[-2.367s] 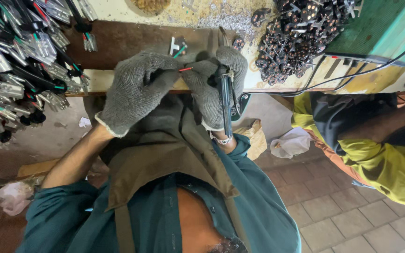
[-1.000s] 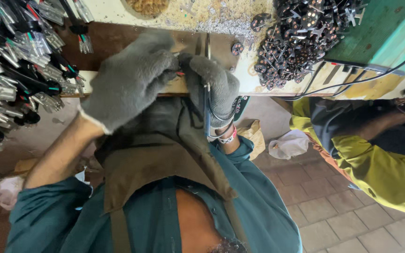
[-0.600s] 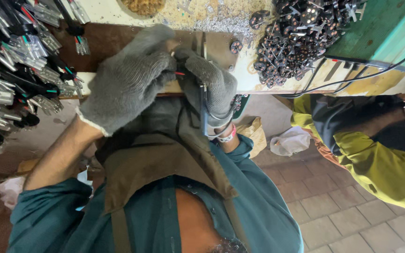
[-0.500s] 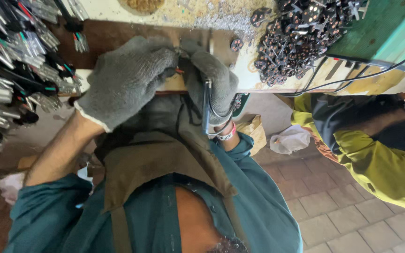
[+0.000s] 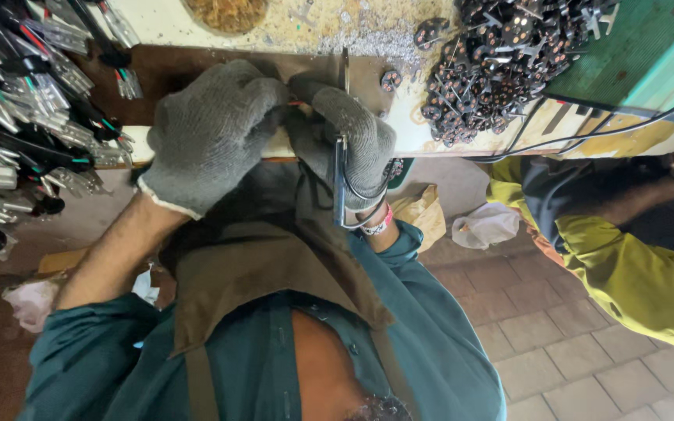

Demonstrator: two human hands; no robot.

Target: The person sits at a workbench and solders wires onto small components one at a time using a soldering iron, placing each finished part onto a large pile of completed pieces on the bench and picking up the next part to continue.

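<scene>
The left hand [image 5: 212, 136], in a grey knitted glove, is curled into a loose fist at the near edge of the workbench [image 5: 306, 23], its fingers closed around something small that the glove hides; only a sliver of red and pale wire [image 5: 296, 103] shows where the two gloves meet. The right hand [image 5: 349, 140], gloved the same way, presses against the left, its fingers wrapped around the upper end of a long grey metal hand tool [image 5: 340, 183] whose handle runs down past the wrist towards the body. A beaded bracelet [image 5: 377, 226] sits on that wrist.

Both hands rest on a dark brown plate [image 5: 173, 70] at the bench's near edge. To the left of them, a large heap of wired metal parts [image 5: 25, 125] with red, green and black leads spreads over the left end of the bench. To the right, a pile of small dark round parts [image 5: 501, 62] lies by a green box [image 5: 633, 47], with black cables [image 5: 626, 129] trailing along the edge. A person in a yellow sleeve [image 5: 633, 273] sits at the right.
</scene>
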